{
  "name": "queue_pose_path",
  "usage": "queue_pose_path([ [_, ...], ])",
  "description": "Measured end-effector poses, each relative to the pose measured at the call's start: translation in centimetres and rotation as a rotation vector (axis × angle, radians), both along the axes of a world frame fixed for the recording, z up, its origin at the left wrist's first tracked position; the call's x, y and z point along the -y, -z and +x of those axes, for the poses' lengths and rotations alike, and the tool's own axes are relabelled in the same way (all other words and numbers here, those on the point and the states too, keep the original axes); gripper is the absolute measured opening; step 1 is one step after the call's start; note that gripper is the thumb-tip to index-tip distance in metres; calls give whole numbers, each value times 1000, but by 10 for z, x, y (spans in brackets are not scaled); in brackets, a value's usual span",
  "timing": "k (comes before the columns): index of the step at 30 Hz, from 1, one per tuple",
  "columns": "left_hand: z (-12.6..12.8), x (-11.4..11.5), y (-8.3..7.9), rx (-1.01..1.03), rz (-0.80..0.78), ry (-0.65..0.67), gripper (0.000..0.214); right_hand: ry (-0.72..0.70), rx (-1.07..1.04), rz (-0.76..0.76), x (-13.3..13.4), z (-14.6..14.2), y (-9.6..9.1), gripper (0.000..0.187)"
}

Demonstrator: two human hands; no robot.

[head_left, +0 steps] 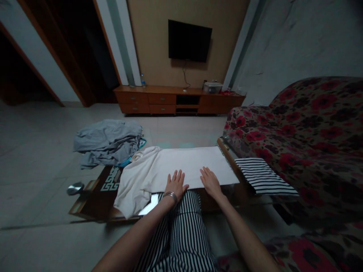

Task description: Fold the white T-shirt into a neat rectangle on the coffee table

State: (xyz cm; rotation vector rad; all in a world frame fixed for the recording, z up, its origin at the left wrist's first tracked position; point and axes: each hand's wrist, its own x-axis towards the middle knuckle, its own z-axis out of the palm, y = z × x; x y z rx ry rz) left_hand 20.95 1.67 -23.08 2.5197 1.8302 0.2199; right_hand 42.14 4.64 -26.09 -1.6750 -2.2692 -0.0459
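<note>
On the low worktop (93, 200), near to far:
Lap: striped trousers (181, 234) filled the bottom middle of the view, knees up against the worktop's near edge.
Left hand (176, 184): lay palm down on the near hem of the white T-shirt (176, 166), fingers (177, 175) released and spread flat, grasping nothing; a metal bracelet (170, 195) sat at the wrist.
Right hand (210, 182): rested flat on the same hem, just beside the left, fingers loose and spread, wrist angled in from the right.
White T-shirt: lay folded into a long band across the worktop, collar and one sleeve bunched at the left end, cloth hanging over the near left edge.
Bare worktop: dark wood with a pale key pattern showed left of the shirt; a shiny patch reflected light under the hanging sleeve.
Striped garment (265, 176): lay folded to the right, apart from the shirt, by the sofa.
Sofa (306, 132): red-flowered, filled the right side.
Grey clothes (109, 141): heaped on the worktop's far left corner, over a teal hanger (141, 143).
Floor: a small round metallic thing (75, 187) lay left of the worktop.
Far wall: a wooden cabinet (178, 99) stood under a dark television (189, 40).
</note>
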Motion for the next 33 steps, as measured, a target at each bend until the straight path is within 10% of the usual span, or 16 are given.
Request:
queue_pose_path([
  [8,-64,61,-33,168,28,70,47,-50,38,74,-2,65,13,46],
  [12,-152,113,-48,217,246,-596,42,40,73,132,11,78,2,39],
  [15,-202,131,-49,193,163,-995,49,-8,3,165,31,30,-21,35],
  [22,-206,119,-42,265,-1,-854,17,-461,-132,-89,69,-116,-56,24],
  [33,-282,93,-40,598,18,-1032,24,-504,-213,-207,79,-94,-46,14],
])
